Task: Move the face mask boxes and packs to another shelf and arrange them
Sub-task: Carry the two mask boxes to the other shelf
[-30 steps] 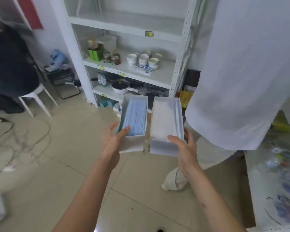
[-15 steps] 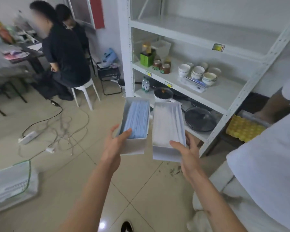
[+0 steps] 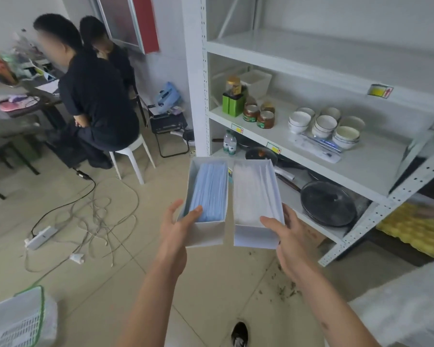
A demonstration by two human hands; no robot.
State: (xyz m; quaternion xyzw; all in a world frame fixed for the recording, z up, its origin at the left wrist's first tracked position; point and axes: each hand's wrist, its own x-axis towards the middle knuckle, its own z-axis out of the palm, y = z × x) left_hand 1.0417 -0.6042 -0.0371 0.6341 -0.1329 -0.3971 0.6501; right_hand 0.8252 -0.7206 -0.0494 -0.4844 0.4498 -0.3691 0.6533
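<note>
Carrying one box in each hand, the person stood on the tiled floor in front of a white metal shelving unit. The left hand gripped the near end of an open white cardboard box filled with pale blue face masks, thumb laid over the top of the stack and the other digits underneath. The right hand held in the same way an open white cardboard box of white face masks, thumb on the masks at the near rim. Both boxes were in the air, side by side and almost touching along their long edges, well short of any shelf board. By my reading this was the carrying step: both boxes were lifted and on the way to their new place, neither one set down yet. The wide upper shelf board looked bare, while the middle board carried green tins, jars and a cluster of white ceramic bowls but had free room at its right end. The next move would call for raising both boxes level so the loose masks did not slide out, choosing a bare stretch of board, and setting the boxes down flat and parallel, one beside the other.
</note>
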